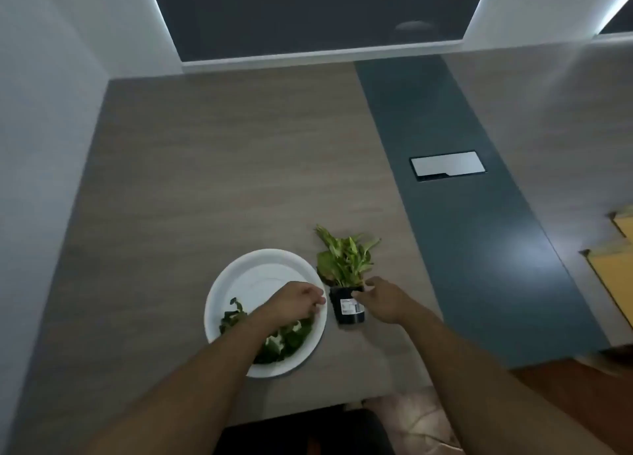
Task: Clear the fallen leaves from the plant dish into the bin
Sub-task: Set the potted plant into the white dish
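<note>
Gripping the small black plastic plant pot at its rim, the right hand has its thumb on the near side by the white label and its fingers at the far edge, under the foliage. The pot stands upright on the grey wood-grain table, just to the right of the round white dish, and the green leafy plant rises from it. The left hand hovers over the right part of the dish with its fingers curled in; whether anything is pinched between them cannot be told from this angle. Dark green fallen leaves lie heaped in the near part of the dish, partly hidden under the left forearm, while the far part of the dish is bare. A dark blue-grey strip runs along the table to the right of the pot, with a silver rectangular hatch set into it further off.
</note>
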Demonstrator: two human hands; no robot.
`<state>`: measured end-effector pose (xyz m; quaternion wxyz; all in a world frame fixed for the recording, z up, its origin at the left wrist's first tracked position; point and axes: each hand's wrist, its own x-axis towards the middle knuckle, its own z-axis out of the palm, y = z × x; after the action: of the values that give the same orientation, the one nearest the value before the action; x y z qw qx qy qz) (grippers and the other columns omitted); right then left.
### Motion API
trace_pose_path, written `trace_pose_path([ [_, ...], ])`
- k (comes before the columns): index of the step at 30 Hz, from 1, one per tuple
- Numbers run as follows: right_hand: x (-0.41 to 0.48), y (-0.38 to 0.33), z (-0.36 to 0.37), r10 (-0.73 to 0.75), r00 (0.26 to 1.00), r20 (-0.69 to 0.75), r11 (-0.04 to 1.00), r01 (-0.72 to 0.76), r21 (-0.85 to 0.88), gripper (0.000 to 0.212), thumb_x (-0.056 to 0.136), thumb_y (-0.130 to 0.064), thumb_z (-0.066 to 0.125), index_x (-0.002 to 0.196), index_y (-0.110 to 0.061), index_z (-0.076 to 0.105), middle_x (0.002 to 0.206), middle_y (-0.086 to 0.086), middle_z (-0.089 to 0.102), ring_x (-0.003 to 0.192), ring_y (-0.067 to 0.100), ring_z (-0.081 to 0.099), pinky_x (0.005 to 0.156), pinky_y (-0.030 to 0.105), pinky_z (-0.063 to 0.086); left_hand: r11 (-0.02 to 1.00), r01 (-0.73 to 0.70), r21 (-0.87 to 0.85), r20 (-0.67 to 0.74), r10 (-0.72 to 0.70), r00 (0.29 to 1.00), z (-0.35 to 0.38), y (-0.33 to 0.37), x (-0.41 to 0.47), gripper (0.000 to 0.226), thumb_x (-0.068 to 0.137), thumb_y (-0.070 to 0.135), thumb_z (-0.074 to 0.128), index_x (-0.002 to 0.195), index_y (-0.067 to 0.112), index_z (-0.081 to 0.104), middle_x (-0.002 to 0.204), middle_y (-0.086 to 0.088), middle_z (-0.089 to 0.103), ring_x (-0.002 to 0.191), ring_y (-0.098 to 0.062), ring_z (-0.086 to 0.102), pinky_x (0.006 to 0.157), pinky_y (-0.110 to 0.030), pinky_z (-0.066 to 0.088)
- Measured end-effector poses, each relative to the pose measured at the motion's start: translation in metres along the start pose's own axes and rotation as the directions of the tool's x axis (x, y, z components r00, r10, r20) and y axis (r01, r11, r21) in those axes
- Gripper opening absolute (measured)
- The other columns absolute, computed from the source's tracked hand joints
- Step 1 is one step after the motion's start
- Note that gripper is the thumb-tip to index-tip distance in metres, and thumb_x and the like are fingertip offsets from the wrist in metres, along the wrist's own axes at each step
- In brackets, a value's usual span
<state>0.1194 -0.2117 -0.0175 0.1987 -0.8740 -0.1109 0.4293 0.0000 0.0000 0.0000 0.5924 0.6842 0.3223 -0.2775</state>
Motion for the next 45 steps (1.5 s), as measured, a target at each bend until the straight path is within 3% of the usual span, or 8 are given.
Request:
trace_pose_path([
  [5, 0.018, 0.024, 0.022, -0.03, 0.999, 0.021, 0.999, 0.029, 0.013, 0.062, 0.096, -0.064, 0.064, 0.13, -0.012, 0.064, 0.118, 0.006, 0.075, 0.109, 0.027, 0.072, 0.087, 0.033, 0.053, 0.98, 0.092, -0.175, 0.019, -0.09, 0.996, 0.029, 0.001, 0.017, 0.023, 0.103, 0.005, 0.057, 0.112, -0.007, 0.074, 0.123, -0.029, 0.075, 0.101, -0.036, 0.076, 0.085, -0.035, 0.059],
  [11, 0.044, 0.056, 0.042, -0.062, 0.997, 0.047, 0.97, 0.049, 0.239, 0.07, 0.079, -0.07, 0.077, 0.123, -0.016, 0.072, 0.111, -0.002, 0.082, 0.097, 0.016, 0.078, 0.096, 0.048, 0.062, 0.963, 0.122, -0.239, 0.014, -0.122, 0.992, 0.045, 0.0, 0.029, 0.015, 0.098, 0.002, 0.057, 0.101, -0.003, 0.071, 0.097, -0.021, 0.068, 0.086, -0.03, 0.07, 0.069, -0.023, 0.058],
  [16, 0.014, 0.032, 0.019, -0.032, 0.999, -0.015, 0.946, 0.035, 0.323, 0.069, 0.086, -0.04, 0.089, 0.141, -0.016, 0.056, 0.127, 0.0, 0.068, 0.11, 0.023, 0.071, 0.089, 0.034, 0.056, 0.939, 0.089, -0.331, 0.072, -0.069, 0.995, 0.045, 0.006, 0.018, 0.019, 0.079, 0.013, 0.06, 0.093, 0.006, 0.07, 0.092, -0.017, 0.061, 0.088, -0.028, 0.06, 0.084, -0.037, 0.049],
  [28, 0.0, -0.057, 0.018, -0.249, 0.967, -0.051, 0.898, 0.25, 0.363, 0.082, 0.078, -0.038, 0.097, 0.144, -0.021, 0.053, 0.129, -0.01, 0.069, 0.106, 0.009, 0.074, 0.084, 0.03, 0.064, 0.935, -0.098, -0.34, -0.155, 0.047, 0.987, -0.038, -0.007, -0.028, 0.05, 0.098, -0.007, 0.057, 0.134, 0.023, 0.071, 0.116, -0.002, 0.082, 0.11, -0.021, 0.079, 0.104, -0.041, 0.06],
  [34, 0.008, -0.108, 0.068, -0.394, 0.918, -0.04, 0.879, 0.389, 0.277, 0.082, 0.08, -0.04, 0.094, 0.145, -0.029, 0.045, 0.122, -0.018, 0.065, 0.106, -0.002, 0.064, 0.074, -0.006, 0.043, 0.92, -0.139, -0.366, -0.287, 0.03, 0.957, -0.087, -0.055, -0.036, 0.053, 0.097, -0.014, 0.047, 0.121, 0.024, 0.075, 0.118, -0.006, 0.081, 0.114, -0.022, 0.077, 0.086, -0.03, 0.059],
  [37, 0.01, -0.121, 0.094, -0.439, 0.894, -0.087, 0.87, 0.448, 0.206, 0.086, 0.079, -0.039, 0.092, 0.149, -0.015, 0.048, 0.14, 0.0, 0.062, 0.124, 0.019, 0.064, 0.096, 0.007, 0.049, 0.912, -0.157, -0.378, -0.307, 0.037, 0.951, -0.098, -0.082, -0.032, 0.054, 0.097, -0.016, 0.045, 0.128, 0.018, 0.074, 0.125, -0.011, 0.077, 0.115, -0.024, 0.076, 0.079, -0.028, 0.057],
  [41, 0.024, -0.119, 0.129, -0.526, 0.847, -0.072, 0.846, 0.53, 0.06, 0.082, 0.084, -0.054, 0.071, 0.145, -0.001, 0.06, 0.148, 0.02, 0.059, 0.137, 0.038, 0.056, 0.119, 0.045, 0.043, 0.897, -0.164, -0.411, -0.335, 0.018, 0.942, -0.106, -0.119, -0.027, 0.045, 0.095, -0.016, 0.06, 0.114, 0.02, 0.077, 0.127, -0.014, 0.076, 0.112, -0.023, 0.077, 0.104, -0.046, 0.06],
  [45, 0.023, -0.121, 0.137, -0.54, 0.84, -0.051, 0.842, 0.539, -0.032, 0.067, 0.087, -0.034, 0.081, 0.142, -0.001, 0.062, 0.147, 0.022, 0.06, 0.136, 0.037, 0.055, 0.111, 0.032, 0.037, 0.903, -0.183, -0.388, -0.339, 0.045, 0.94, -0.105, -0.133, -0.027, 0.031, 0.094, -0.007, 0.07, 0.112, 0.018, 0.079, 0.118, -0.01, 0.081, 0.114, -0.026, 0.077, 0.105, -0.045, 0.06],
])
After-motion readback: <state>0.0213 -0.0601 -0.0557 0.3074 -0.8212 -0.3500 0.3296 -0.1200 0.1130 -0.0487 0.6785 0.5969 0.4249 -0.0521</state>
